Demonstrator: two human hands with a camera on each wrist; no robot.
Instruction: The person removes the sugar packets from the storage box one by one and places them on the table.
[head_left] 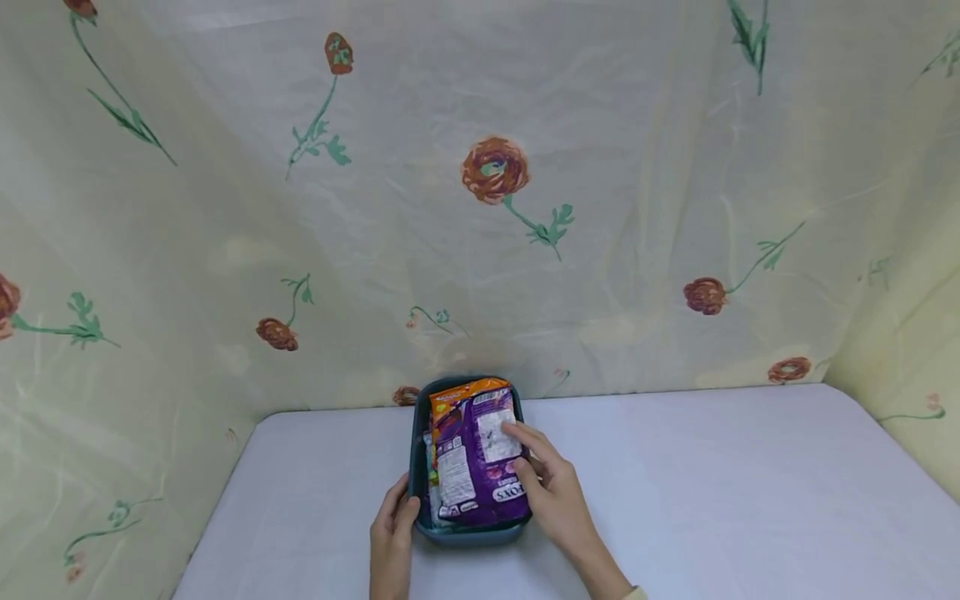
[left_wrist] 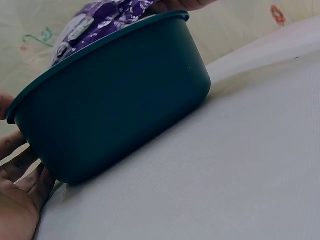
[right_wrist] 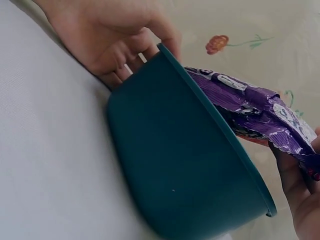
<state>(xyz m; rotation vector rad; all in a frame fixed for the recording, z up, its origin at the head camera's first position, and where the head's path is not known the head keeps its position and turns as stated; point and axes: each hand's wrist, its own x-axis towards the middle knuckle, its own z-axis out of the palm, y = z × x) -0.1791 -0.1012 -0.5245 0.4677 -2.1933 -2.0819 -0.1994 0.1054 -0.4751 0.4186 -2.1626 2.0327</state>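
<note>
A dark teal plastic tub (head_left: pixel 471 538) stands on the white table, filled with snack packets. On top lies a purple candy bag (head_left: pixel 459 479) with white label panels and "FOX'S" lettering upside down. An orange packet (head_left: pixel 472 388) shows behind it, partly covered. At the tub's near left corner, my left hand (head_left: pixel 392 542) holds the side, a digit at the rim and other fingers against the outer wall. My right hand (head_left: pixel 558 500) pinches the purple bag's right edge; in the right wrist view that bag (right_wrist: pixel 250 102) bulges above the rim, fingers below its edge.
The white table (head_left: pixel 690 492) stretches out on both sides of the tub. Right behind the tub hangs a pale cloth (head_left: pixel 600 250) printed with orange flowers, which also closes off the left and right sides.
</note>
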